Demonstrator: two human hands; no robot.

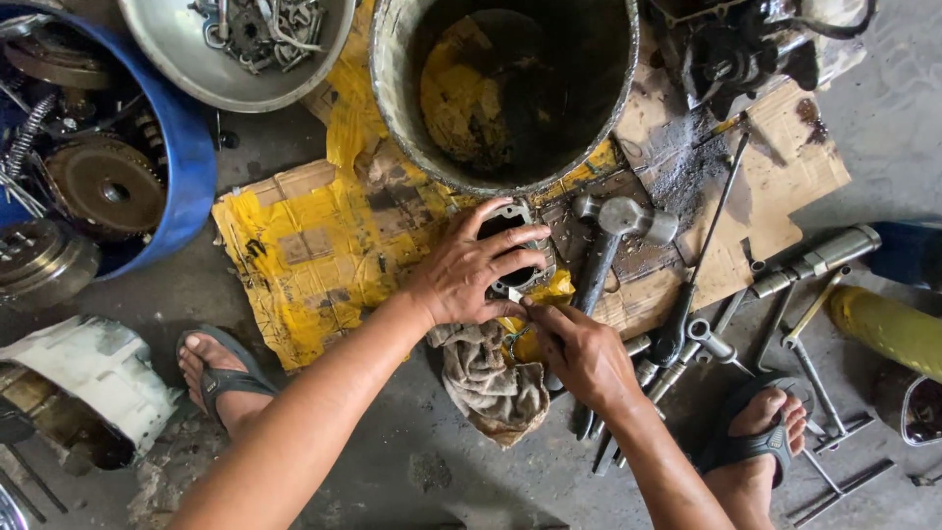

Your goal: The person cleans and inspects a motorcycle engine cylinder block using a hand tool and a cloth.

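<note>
My left hand [471,270] presses down on a flat grey metal engine part with a round hole [510,224], lying on yellow-and-brown cardboard [314,255]. My right hand [581,355] pinches a small thin blade [516,295] against the near edge of that part, right beside my left thumb. A dirty rag [488,378] lies on the floor just under both wrists. A hammer [606,245] rests to the right of the part, its handle running down behind my right hand.
A large dirty bucket [392,88] stands above the part. A blue tub [191,167] of gears sits far left, a metal bowl [186,69] of small parts above. Screwdrivers, sockets and T-wrenches [814,393] lie on the right. My sandalled feet [221,378] flank the work.
</note>
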